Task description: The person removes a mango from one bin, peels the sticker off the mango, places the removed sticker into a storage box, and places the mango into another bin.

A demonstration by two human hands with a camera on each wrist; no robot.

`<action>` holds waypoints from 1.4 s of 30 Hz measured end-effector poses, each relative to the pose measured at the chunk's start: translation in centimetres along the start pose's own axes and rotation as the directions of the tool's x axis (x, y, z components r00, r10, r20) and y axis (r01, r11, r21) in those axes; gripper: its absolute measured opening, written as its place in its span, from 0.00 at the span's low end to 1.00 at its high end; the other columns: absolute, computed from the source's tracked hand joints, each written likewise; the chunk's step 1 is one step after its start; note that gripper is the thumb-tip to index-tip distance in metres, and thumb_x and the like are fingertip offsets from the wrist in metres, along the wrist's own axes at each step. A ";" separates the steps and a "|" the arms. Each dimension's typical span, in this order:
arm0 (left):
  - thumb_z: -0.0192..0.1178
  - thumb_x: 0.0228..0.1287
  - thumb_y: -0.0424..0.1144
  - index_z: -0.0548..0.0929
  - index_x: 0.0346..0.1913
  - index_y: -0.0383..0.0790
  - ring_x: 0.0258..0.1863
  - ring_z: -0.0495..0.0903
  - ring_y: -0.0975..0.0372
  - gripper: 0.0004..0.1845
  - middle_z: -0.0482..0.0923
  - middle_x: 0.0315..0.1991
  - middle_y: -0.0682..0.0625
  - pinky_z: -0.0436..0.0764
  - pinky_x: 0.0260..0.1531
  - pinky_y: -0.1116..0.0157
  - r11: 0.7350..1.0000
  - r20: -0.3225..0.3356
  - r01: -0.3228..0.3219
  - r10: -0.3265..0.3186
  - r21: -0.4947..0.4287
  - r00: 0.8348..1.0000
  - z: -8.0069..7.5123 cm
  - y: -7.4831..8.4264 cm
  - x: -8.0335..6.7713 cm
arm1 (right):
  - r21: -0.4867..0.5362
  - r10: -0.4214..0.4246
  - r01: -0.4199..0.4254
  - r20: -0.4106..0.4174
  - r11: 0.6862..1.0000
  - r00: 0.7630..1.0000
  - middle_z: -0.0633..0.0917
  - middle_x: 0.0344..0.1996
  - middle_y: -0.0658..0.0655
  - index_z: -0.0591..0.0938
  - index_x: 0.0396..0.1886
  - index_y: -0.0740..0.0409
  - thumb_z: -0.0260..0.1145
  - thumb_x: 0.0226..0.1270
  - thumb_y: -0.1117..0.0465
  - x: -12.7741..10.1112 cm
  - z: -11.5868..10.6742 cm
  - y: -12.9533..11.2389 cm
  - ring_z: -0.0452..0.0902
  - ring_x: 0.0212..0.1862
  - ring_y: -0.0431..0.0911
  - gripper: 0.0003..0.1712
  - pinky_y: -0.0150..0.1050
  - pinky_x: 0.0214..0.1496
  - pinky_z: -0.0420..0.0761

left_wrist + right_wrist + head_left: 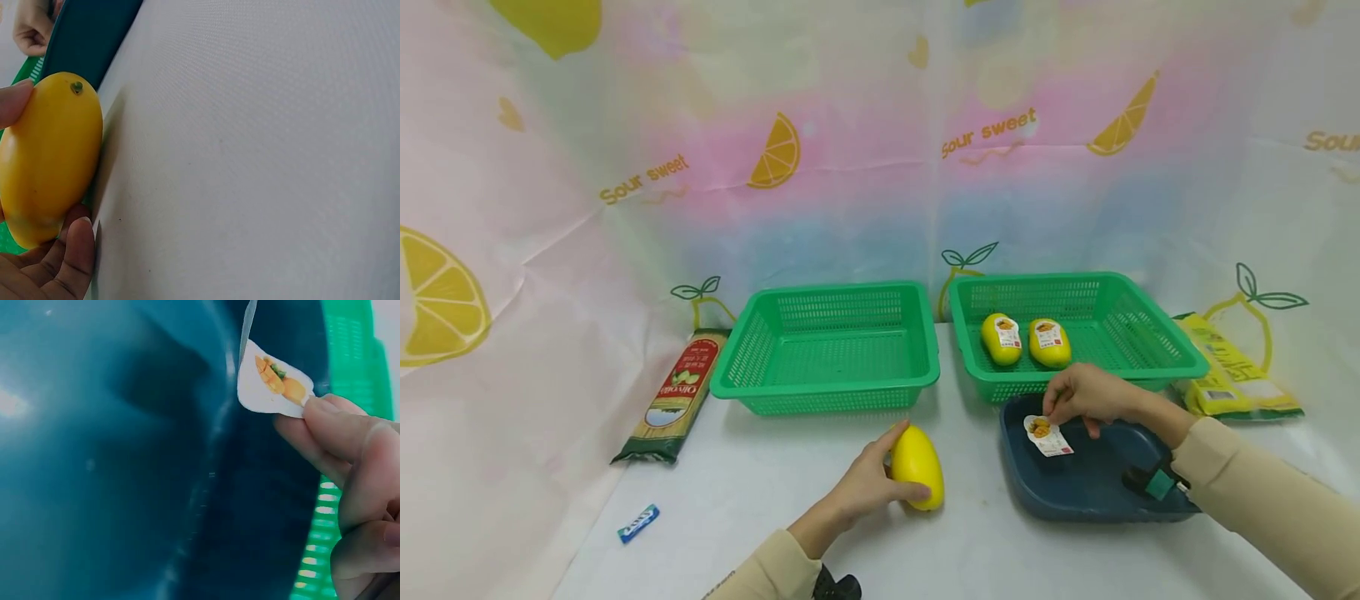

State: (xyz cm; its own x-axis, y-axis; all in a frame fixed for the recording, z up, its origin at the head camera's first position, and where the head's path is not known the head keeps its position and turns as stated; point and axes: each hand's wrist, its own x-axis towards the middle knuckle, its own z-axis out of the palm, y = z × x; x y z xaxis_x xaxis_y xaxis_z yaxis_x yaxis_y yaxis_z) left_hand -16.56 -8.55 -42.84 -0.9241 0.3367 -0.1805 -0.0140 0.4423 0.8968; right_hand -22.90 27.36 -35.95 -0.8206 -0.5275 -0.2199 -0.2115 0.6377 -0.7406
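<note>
Steadying the bare yellow mango on the white table with left hand curled round it, likely kept from rolling. Pinching a fruit sticker in right hand over the dark blue tray. Beyond, two labelled mangoes lying in the right green basket, left green basket alongside.

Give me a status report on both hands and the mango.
Left hand grips bare mango on table. Right hand pinches sticker over blue tray. Nothing between them.
</note>
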 end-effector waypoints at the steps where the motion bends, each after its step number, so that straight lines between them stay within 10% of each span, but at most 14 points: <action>1: 0.77 0.47 0.42 0.58 0.77 0.48 0.60 0.71 0.48 0.54 0.60 0.71 0.33 0.72 0.62 0.45 1.000 0.001 0.000 0.000 0.002 1.000 0.0 0.0 0.0 | 0.002 -0.005 0.005 0.000 1.000 1.000 0.89 0.32 0.58 0.85 0.37 0.64 0.69 0.62 0.65 0.1 0.1 0.2 0.71 0.09 0.36 0.07 0.30 0.12 0.65; 42: 0.76 0.49 0.44 0.56 0.78 0.47 0.63 0.68 0.47 0.54 0.57 0.74 0.34 0.70 0.64 0.44 1.000 0.021 0.001 0.000 -0.029 1.000 0.0 -0.2 0.1 | -0.198 -0.147 0.178 0.160 0.964 0.976 0.89 0.40 0.60 0.86 0.46 0.68 0.63 0.67 0.67 1.8 2.2 2.0 0.78 0.15 0.41 0.12 0.30 0.27 0.80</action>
State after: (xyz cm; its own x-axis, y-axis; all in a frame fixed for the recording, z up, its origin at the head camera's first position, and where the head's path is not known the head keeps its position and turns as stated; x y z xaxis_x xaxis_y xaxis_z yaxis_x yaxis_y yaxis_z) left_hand -16.63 -8.62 -42.97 -0.9161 0.3538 -0.1889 -0.0257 0.4183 0.9080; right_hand -23.61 26.40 -39.21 -0.6848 -0.6987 -0.2070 -0.4553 0.6320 -0.6271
